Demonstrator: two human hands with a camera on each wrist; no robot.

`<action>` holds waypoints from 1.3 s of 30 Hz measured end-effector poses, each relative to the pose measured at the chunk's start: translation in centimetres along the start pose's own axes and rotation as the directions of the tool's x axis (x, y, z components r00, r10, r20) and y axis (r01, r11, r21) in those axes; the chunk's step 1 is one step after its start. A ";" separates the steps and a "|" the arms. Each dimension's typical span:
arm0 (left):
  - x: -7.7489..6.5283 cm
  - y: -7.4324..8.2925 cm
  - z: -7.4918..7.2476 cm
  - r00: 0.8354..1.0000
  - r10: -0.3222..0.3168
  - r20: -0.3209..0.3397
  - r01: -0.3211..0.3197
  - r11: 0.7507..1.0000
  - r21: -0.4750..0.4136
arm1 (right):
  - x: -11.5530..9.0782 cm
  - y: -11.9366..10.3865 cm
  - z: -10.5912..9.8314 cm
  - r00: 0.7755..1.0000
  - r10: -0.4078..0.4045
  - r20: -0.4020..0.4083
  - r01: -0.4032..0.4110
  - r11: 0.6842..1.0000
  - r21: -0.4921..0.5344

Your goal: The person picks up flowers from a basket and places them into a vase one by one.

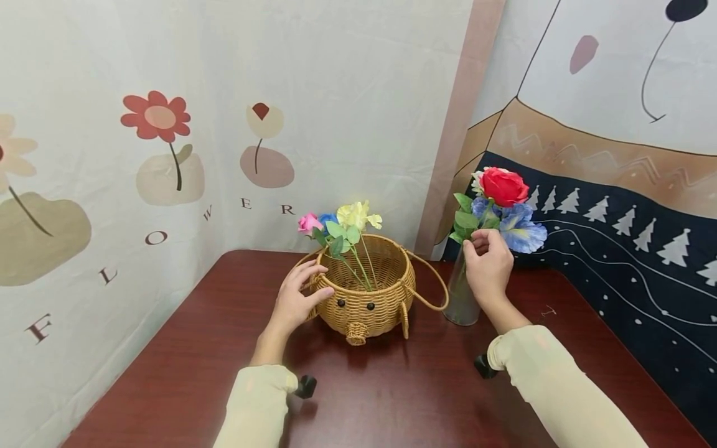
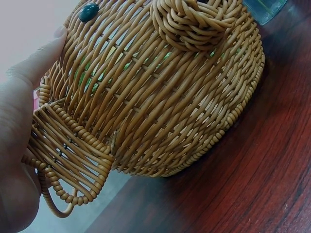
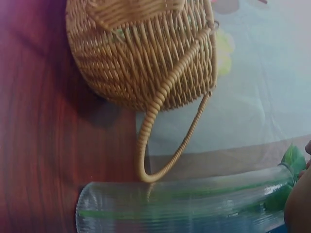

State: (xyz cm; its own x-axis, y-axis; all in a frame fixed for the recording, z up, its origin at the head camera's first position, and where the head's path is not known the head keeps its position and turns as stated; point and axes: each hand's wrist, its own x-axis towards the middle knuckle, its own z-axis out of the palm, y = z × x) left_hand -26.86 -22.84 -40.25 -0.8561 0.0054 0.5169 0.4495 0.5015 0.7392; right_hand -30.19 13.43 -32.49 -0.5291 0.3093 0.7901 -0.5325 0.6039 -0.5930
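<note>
On the left side of a wicker basket [image 1: 386, 308] with a pig face is my left hand [image 1: 294, 295], holding its rim with the thumb on the front. The thumb lies beside an eye bead [image 2: 88, 12] in the left wrist view. Pink, blue and yellow artificial flowers [image 1: 354, 215] stand in the basket, leaning left. My right hand [image 1: 488, 264] pinches a flower stem at the mouth of a clear ribbed vase [image 1: 462, 305]. Above that hand are a red rose [image 1: 505, 186], blue blooms [image 1: 522, 229] and green leaves [image 1: 465, 218]. My fingertips partly hide the stem.
The basket's looped handle [image 1: 437, 292] hangs out to the right, close to the vase. Both stand on a dark red wooden table [image 1: 185, 367]. A printed cloth [image 1: 347, 93] hangs behind, and a dark tree-patterned cloth [image 1: 616, 249] hangs at the right.
</note>
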 end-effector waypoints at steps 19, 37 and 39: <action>0.2 -0.3 0.4 1.000 -0.007 0.017 0.007 1.000 0.018 | -2.6 -2.3 3.2 0.979 0.060 0.196 -0.096 0.979 0.181; 0.2 -0.3 0.1 1.000 -0.020 0.018 0.020 1.000 0.001 | -2.2 -5.7 8.0 0.768 0.102 0.632 -0.453 0.785 0.423; 0.1 -0.2 0.0 1.000 -0.022 0.016 0.022 1.000 -0.004 | -1.9 -5.6 8.5 0.746 0.104 0.658 -0.469 0.783 0.408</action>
State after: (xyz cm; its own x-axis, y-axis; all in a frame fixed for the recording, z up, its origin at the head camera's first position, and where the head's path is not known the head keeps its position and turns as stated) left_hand -27.05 -22.97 -40.36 -0.8696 0.0081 0.4937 0.4316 0.4984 0.7519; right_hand -31.86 3.22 -31.99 -0.8846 -0.1894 0.4261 -0.4387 0.0285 -0.8982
